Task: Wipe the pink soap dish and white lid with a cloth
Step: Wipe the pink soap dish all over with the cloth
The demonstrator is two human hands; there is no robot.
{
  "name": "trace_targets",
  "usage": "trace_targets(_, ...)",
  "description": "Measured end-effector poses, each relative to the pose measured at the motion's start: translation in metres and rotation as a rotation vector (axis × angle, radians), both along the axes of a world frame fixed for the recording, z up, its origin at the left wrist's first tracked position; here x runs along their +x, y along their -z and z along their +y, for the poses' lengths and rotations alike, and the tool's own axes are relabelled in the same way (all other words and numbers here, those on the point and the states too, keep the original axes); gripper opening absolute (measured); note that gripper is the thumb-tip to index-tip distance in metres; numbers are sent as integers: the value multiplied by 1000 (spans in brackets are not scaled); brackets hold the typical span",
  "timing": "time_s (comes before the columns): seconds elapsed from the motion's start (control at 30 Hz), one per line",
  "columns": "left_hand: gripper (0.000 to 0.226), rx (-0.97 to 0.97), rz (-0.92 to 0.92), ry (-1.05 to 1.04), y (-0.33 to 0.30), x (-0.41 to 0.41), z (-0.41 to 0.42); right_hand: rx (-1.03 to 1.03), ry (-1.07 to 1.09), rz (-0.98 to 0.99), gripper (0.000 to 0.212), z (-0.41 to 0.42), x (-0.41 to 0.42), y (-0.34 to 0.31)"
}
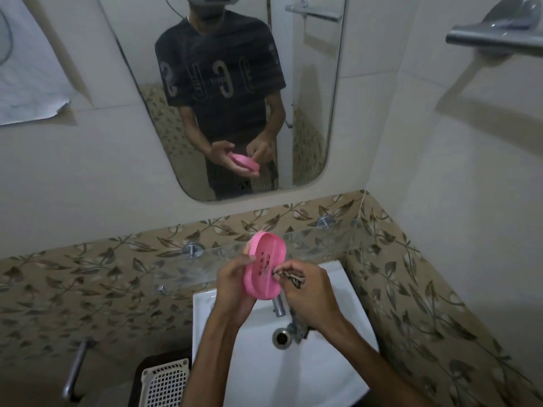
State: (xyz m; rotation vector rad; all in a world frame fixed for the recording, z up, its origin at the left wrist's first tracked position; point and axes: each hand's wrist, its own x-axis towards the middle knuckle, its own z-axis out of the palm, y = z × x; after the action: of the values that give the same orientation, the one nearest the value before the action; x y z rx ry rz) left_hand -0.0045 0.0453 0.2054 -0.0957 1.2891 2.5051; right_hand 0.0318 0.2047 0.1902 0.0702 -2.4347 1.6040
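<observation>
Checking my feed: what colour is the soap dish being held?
Pink, seen best in the head view: the soap dish in the left hand.

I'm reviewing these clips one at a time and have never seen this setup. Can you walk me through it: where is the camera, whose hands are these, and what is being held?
There is no machine here. One camera sits on a person's head, looking forward and down, so the arms entering from below are the wearer's own. The mirror on the wall reflects that same person. The left hand grips a pink soap dish, tilted so its perforated inside faces the camera. The right hand pinches a patterned cloth against the dish's inside. Below them is a white sink with a metal tap and drain. No white lid is visible.
</observation>
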Motion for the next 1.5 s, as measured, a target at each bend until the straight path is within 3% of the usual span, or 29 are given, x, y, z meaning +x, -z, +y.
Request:
trace_targets(0.13, 56, -55, -21, 126, -10, -1, -2, 398, -107, 210, 27, 4, -2, -8)
trace_targets(0.33, 58, 22, 30, 18, -8, 4, 8, 477, -55, 186, 18, 1, 2, -11)
trace_targets(0.43, 59, -4, 76, -6, -7, 3, 9, 454, -124, 115, 15, -2, 7, -8)
trace_targets(0.8, 58, -25, 175, -86, -5, 6, 16, 300, -5, 79, 21, -12, 16, -3)
trace_targets(0.9, 60, -26, 189, -83, -5, 5, 16, 279, -92, 47, 18, -15, 18, -3)
trace_targets(1.0, 59, -13, 188, -93, -5, 3, 18, 284, 25, 69, 20, -10, 12, -2)
trace_targets(1.13, 61, 17, 178, -89, -3, 2, 18, 266, -102, 69, 17, -14, 16, 1)
trace_targets(1.27, 60, 19, 192, -109, -1, 0, 19, 206, 37, 87, 21, -6, 11, 5)
trace_targets(1.5, 61, -23, 212, -130, 4, -5, 13, 162, -80, 40, 21, -5, 9, 8)
